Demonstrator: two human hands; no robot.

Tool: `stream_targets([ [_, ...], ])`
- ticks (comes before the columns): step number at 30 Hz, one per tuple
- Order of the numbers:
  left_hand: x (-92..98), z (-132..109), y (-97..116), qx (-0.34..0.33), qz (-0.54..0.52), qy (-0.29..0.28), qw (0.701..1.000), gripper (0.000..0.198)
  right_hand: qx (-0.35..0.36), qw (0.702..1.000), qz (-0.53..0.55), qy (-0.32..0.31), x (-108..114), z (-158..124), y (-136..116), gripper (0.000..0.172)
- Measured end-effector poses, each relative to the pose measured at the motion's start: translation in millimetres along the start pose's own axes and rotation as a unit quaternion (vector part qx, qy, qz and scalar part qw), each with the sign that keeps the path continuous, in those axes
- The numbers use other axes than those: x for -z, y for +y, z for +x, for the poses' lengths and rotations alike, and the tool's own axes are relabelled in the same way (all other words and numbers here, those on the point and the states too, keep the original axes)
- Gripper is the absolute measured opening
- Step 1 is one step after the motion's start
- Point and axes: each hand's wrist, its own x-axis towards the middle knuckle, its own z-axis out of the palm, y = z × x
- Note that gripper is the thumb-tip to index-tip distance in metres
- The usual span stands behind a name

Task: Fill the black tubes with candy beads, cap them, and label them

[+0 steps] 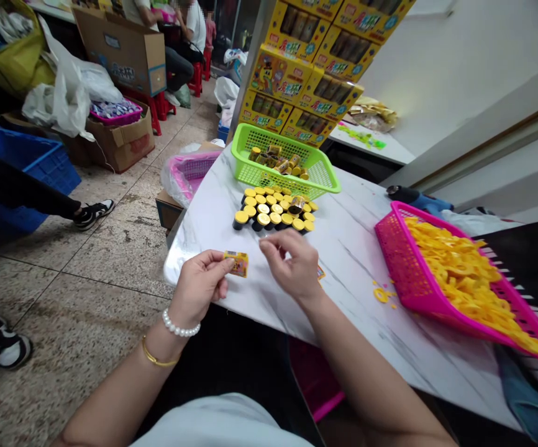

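My left hand (204, 276) pinches a small yellow printed label (239, 265) between thumb and fingers, just above the front of the table. To its right, my right hand (292, 264) is closed, thumb against the fingertips; what it pinches, if anything, is too small to make out. Beyond both hands stand rows of small dark cups with yellow lids (263, 219). One cup with a shiny printed wrap (297, 204) lies tilted on top of them. A bit of another printed piece (320, 272) shows beside my right wrist, mostly hidden.
A green basket (332, 182) holding wrapped cups stands behind the rows, with stacked yellow boxes (278, 71) beyond. At right, a pink basket (397, 264) is heaped with yellow plastic pieces (455, 261). A blue tool (420, 200) lies behind it. A person's leg (27, 186) extends at left.
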Motion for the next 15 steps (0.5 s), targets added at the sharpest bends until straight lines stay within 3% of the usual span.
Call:
stream_targets([
  [2, 0.4, 3, 4, 0.027, -0.028, -0.014, 0.999, 0.037, 0.016, 0.992, -0.123, 0.029, -2, 19, 22, 0.016],
  [4, 0.0, 6, 8, 0.053, -0.048, -0.031, 0.997, 0.037, 0.04, 0.974, -0.224, 0.003, -7, 31, 38, 0.015],
  [7, 1.0, 10, 12, 0.07, -0.084, -0.03, 0.994, 0.031, 0.087, 0.953, -0.288, -0.029, -14, 32, 48, 0.006],
  [11, 5.3, 18, 17, 0.076, -0.125, -0.028, 0.989, 0.02, 0.113, 0.958, -0.259, -0.04, -22, 21, 48, 0.007],
  [15, 3.9, 24, 17, 0.078, -0.146, -0.031, 0.986, 0.017, 0.029, 0.996, -0.086, -0.023, -16, 17, 40, 0.004],
])
